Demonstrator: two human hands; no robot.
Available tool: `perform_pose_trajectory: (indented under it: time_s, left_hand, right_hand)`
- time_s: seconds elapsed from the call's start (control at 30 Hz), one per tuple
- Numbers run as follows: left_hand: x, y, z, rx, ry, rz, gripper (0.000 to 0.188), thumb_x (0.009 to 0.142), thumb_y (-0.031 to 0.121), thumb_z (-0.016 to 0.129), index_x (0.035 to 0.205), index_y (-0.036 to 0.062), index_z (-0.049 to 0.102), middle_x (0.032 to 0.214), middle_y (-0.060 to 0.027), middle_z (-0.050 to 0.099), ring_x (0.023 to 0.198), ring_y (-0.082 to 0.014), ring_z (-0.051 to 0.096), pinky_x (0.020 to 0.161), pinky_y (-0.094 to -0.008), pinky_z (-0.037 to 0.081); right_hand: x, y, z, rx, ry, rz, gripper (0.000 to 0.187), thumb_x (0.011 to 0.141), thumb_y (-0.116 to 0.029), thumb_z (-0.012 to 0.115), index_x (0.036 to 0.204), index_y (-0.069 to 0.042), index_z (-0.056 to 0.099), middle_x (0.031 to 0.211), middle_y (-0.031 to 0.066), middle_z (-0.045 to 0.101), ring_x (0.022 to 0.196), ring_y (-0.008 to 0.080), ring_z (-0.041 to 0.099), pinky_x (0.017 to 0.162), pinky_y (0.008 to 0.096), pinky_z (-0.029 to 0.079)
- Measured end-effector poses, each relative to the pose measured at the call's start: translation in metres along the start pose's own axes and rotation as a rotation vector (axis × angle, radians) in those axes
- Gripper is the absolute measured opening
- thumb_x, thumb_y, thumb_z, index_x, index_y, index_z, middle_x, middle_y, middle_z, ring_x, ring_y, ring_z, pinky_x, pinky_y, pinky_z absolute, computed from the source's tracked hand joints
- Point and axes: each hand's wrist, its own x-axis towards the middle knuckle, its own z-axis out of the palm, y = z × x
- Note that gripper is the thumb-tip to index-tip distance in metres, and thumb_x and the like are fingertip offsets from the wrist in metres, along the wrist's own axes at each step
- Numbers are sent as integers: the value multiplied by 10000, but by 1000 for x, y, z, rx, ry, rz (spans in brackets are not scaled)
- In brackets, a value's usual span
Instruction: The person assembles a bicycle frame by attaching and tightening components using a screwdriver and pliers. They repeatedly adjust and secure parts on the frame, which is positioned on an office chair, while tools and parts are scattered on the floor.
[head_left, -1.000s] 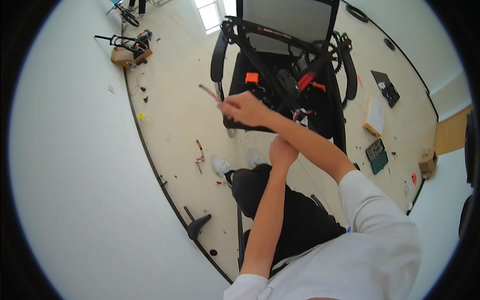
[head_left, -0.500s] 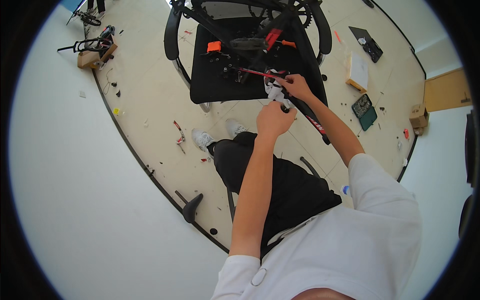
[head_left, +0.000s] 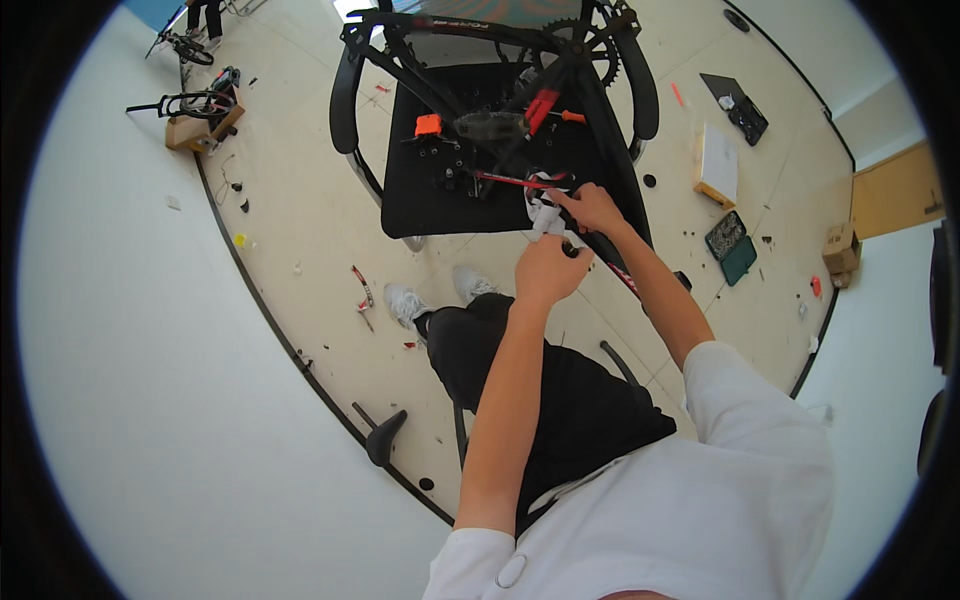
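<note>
A black bicycle frame [head_left: 565, 75] with red patches lies across a black office chair, whose seat [head_left: 425, 205] faces me. Crumpled white cloth or tissue [head_left: 543, 212] is bunched around the near end of the frame, beside a thin red-and-black bar [head_left: 515, 181]. My left hand [head_left: 552, 270] is closed at the lower end of the cloth, a small dark round part showing by its thumb. Just above and to the right, my right hand [head_left: 592, 208] pinches the cloth against the frame; its fingertips are partly hidden.
On the seat are an orange block [head_left: 428, 125], an orange-handled screwdriver [head_left: 570, 117] and several small metal parts. A bicycle saddle [head_left: 384, 438] lies on the floor at left. To the right are a green bit case [head_left: 731, 247], a white-topped box [head_left: 716, 165] and a black tool case [head_left: 742, 112].
The view has tilted up slightly, so the scene sits lower and more of the bicycle frame shows at the top. Both hands remain at the white cloth with little shift.
</note>
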Motion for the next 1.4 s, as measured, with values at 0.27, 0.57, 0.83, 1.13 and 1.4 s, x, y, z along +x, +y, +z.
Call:
perform_pose_trajectory:
  time_s: [0.27,0.57,0.83,1.13,1.4]
  left_hand:
    - [-3,-5,-1,-26,16,31,400,743,361,645,757,-39,665,720,-212,652,724,-379,640,707,-420,507]
    - [3,-7,-2,-2,40,58,409,754,386,667,783,-21,690,791,-215,672,794,-390,652,716,-437,513]
    - [-2,-37,-3,68,27,-13,404,791,416,644,829,20,716,818,-192,690,832,-367,664,766,-447,522]
    - [-9,-24,-7,21,48,-38,397,778,399,655,845,10,695,870,-188,693,863,-376,656,778,-437,520]
    - [-4,-27,-6,45,77,-51,410,763,405,665,768,-5,685,798,-226,664,828,-397,646,752,-443,517]
  right_hand:
    - [10,-36,-8,22,405,-388,340,809,-333,716,826,-3,633,728,116,676,719,266,675,692,359,531]
    - [112,-74,19,365,517,-187,391,769,-346,746,1042,-81,656,993,164,699,959,343,665,826,410,511]
    - [122,-61,79,137,593,-315,306,772,-278,762,973,-59,694,945,180,702,932,348,670,777,429,513]
    - [165,-53,40,1288,101,-50,128,822,-191,641,926,-120,618,806,23,626,724,196,639,668,369,517]
    - [153,-62,19,1194,48,67,197,732,-298,707,849,-167,619,743,0,581,708,148,577,623,315,443]
